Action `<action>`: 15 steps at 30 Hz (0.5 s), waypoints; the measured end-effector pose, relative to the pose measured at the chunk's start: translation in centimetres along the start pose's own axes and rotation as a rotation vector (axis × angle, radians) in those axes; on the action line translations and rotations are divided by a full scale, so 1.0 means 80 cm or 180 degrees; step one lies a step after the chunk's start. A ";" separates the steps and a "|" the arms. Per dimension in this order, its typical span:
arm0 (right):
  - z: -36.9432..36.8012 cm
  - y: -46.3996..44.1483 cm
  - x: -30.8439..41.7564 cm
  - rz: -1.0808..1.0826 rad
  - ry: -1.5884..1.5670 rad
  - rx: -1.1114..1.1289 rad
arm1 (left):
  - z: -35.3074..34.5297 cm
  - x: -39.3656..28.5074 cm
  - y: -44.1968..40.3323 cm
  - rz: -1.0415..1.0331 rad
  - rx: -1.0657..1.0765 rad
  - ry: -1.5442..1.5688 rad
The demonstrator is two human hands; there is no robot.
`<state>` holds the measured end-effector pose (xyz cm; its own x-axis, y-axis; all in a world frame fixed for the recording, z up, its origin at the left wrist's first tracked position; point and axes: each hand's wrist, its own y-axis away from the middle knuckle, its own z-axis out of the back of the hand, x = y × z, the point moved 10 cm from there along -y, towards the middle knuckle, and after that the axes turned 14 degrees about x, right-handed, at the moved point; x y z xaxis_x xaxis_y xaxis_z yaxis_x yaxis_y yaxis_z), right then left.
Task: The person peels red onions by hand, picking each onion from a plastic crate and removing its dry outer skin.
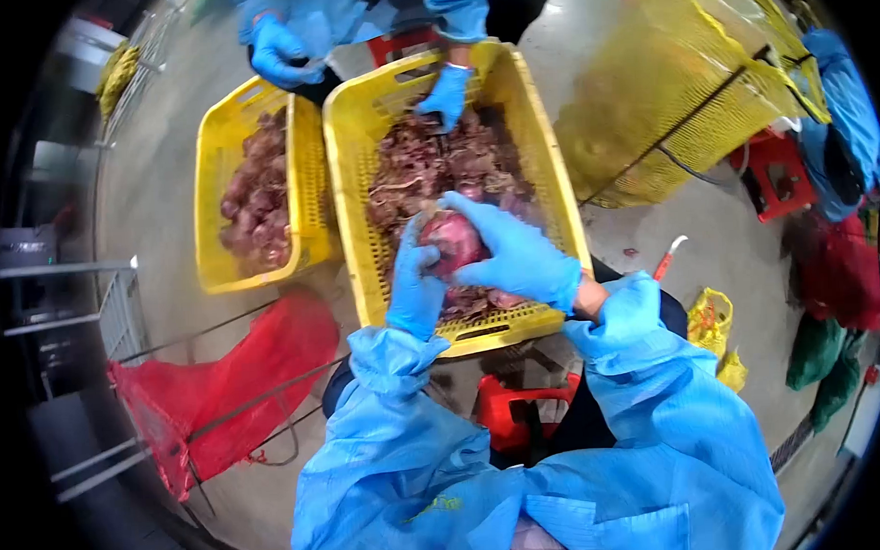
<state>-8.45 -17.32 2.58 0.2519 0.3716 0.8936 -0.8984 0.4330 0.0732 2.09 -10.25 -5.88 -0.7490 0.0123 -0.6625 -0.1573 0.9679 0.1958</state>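
Observation:
A large red onion (pixel 455 243) is gripped between my two blue-gloved hands, over the near part of a yellow plastic crate (pixel 555 174). My left hand (pixel 416 285) closes on its left side. From the right, my right hand (pixel 519 256) wraps it, with fingers over the top and thumb in front. Loose onion skins (pixel 417 164) and some onions lie in the crate below, partly covered by my hands and the onion.
Across the crate, a co-worker's gloved hand (pixel 445 97) reaches into it; the other (pixel 279 53) is above a second yellow crate (pixel 306 197) of onions. A red mesh bag (pixel 250 379) hangs on a frame at left, a yellow mesh bag (pixel 657 93) at right. A red stool (pixel 508 413) is beneath me.

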 end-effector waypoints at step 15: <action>0.181 0.326 -0.205 -0.0569 -0.2466 -0.2855 | 0.059 0.130 0.063 0.1246 -0.0440 0.0699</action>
<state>-41.19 -24.01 -3.73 -0.2125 -0.2122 0.9538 -0.2242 0.9607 0.1638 -3.44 -4.08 -15.15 -0.8853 0.3020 -0.3537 0.0911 0.8584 0.5048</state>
